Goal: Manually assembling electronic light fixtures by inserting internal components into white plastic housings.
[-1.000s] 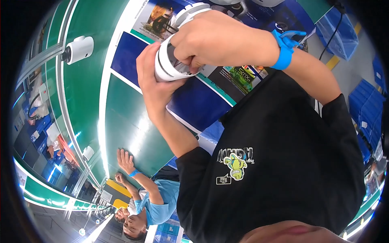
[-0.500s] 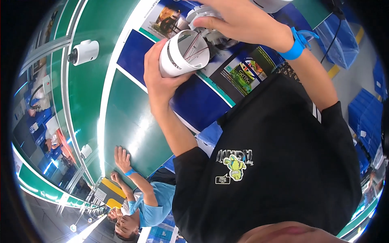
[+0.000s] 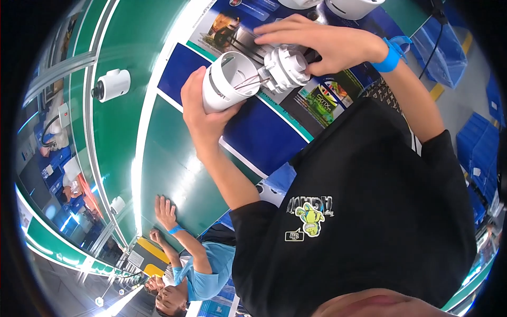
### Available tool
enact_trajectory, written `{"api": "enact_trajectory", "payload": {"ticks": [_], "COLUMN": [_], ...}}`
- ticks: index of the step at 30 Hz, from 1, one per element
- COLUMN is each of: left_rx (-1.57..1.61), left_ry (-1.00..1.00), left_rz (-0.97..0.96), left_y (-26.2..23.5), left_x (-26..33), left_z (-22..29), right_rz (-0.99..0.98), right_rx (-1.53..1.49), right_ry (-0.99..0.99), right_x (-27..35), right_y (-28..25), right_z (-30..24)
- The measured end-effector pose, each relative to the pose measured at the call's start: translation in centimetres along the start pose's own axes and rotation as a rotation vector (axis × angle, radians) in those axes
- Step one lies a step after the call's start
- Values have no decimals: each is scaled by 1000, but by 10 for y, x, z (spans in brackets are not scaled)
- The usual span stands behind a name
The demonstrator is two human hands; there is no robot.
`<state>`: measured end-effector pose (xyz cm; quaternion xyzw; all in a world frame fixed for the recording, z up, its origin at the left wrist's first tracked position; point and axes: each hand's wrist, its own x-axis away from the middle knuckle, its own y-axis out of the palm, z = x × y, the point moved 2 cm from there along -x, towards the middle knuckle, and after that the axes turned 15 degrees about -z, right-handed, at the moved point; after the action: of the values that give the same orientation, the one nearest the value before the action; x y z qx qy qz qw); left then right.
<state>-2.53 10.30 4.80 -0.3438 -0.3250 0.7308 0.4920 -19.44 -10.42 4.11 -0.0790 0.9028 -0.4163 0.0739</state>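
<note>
White shell: the white shell (image 3: 229, 87) is held above the printed sheet (image 3: 269, 132), between the far and near edges of the green bench (image 3: 161, 148); its mouth turns upward and toward the right hand.
Left hand: the left hand (image 3: 203, 119) wraps the shell from below and from its left side, so this grip is firm on it.
Right hand: the right hand (image 3: 343, 47) has fingers spread above the white mechanism (image 3: 285, 68), thumb at its side; I cannot tell if the thumb touches.
White mechanism: it is just beside the shell's mouth, over the sheet; if it rests there, I cannot tell.
Thin wires: the thin wires (image 3: 249, 82) go from inside the shell to the mechanism.
Good handling: I judge the left hand should hold the shell steady, mouth facing the mechanism. The right hand should take the mechanism by its solid body, never by wires, and leave them some slack, away from the shell's rim.
Farther right: 2 other white housings (image 3: 356, 9) are toward the sheet's right end.
</note>
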Motion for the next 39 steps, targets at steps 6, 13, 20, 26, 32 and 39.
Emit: {"api": "enact_trajectory", "payload": {"ticks": [6, 13, 20, 26, 32, 39], "left_rx": [-55, -53, -39, -38, -68, -14], "left_ry": [35, 45, 40, 37, 120, 199], "left_rz": [117, 141, 158, 155, 148, 177], "left_y": [7, 8, 10, 9, 12, 20], "left_x": [5, 4, 6, 8, 8, 6], "left_z": [1, 0, 1, 0, 1, 1], "right_rz": [21, 38, 349, 523, 559, 394], "right_rx": [-191, 95, 51, -292, 134, 82], "right_ry": [59, 55, 386, 293, 4, -127], "right_x": [12, 14, 18, 21, 20, 5], "right_y": [21, 27, 50, 60, 29, 12], "right_z": [-13, -24, -53, -57, -49, -46]}}
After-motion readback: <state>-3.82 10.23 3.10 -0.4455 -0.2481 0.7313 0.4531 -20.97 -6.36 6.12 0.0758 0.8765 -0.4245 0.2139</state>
